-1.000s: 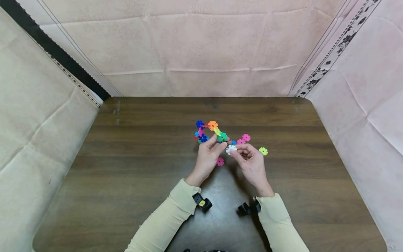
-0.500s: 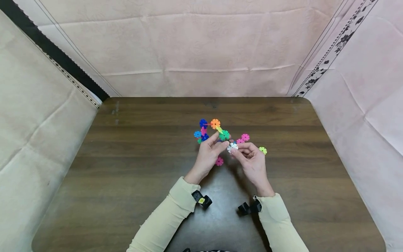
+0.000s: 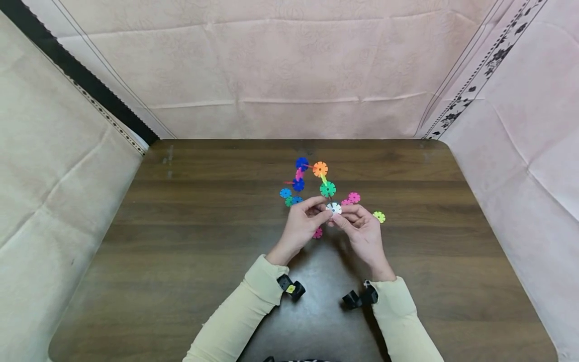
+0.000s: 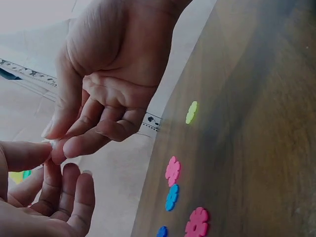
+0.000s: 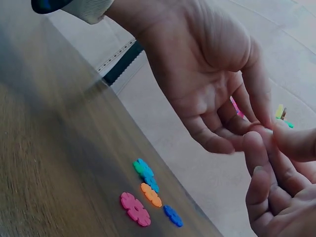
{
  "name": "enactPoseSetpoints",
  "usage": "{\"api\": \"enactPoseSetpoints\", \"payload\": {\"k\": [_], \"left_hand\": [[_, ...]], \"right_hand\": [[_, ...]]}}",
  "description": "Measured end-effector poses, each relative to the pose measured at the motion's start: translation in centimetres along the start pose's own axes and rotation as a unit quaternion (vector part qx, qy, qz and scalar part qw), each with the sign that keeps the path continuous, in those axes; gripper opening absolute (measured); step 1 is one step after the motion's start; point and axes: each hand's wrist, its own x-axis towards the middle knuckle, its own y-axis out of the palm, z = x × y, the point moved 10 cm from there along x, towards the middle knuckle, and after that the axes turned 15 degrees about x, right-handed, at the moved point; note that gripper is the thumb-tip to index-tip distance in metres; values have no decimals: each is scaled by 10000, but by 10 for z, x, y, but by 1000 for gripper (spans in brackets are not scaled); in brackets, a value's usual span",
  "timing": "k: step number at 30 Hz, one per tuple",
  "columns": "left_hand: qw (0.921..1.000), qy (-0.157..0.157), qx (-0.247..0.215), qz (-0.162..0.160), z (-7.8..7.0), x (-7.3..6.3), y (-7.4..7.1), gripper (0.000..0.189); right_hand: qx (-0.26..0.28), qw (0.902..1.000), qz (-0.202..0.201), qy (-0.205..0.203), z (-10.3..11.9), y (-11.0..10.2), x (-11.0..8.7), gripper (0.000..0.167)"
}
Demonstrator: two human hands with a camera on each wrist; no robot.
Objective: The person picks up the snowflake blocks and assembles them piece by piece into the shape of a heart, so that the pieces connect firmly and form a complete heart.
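A chain of joined, notched flower-shaped discs stands up beyond my hands in the head view. It runs from a dark blue disc past an orange disc and a green disc down to a white disc. My left hand pinches the white disc's left edge between thumb and fingers. On its right edge, the thumb and fingers of my right hand pinch too. Both wrist views show the fingertips meeting, with the white disc mostly hidden between them.
Loose discs lie on the wooden table: a pink disc, a yellow-green disc, another pink disc under the left hand and a light blue disc at left. An orange loose disc shows in the right wrist view.
The chain has swung up and to the right, away from the loose blue discs. My left fingers have shifted from beside the green disc down to the white disc; the right hand barely moved.
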Motion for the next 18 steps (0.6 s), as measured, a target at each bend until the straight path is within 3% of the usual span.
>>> {"api": "enactPoseSetpoints", "payload": {"k": [6, 11, 14, 18], "left_hand": [[9988, 221, 363, -259, -5, 2, -9, 36], [9983, 252, 358, -387, -4, 3, -12, 39], [9991, 87, 224, -354, -1, 3, -13, 42], [9996, -116, -118, -223, 2, 3, -12, 48]], "right_hand": [[-783, 9964, 5, 327, -5, -3, 0, 28], [-1756, 9827, -513, 278, 6, -25, 3, 31], [-2904, 9517, -970, 231, 19, -47, 7, 29], [-4390, 8862, -1316, 676, 25, -79, 12, 35]]}}
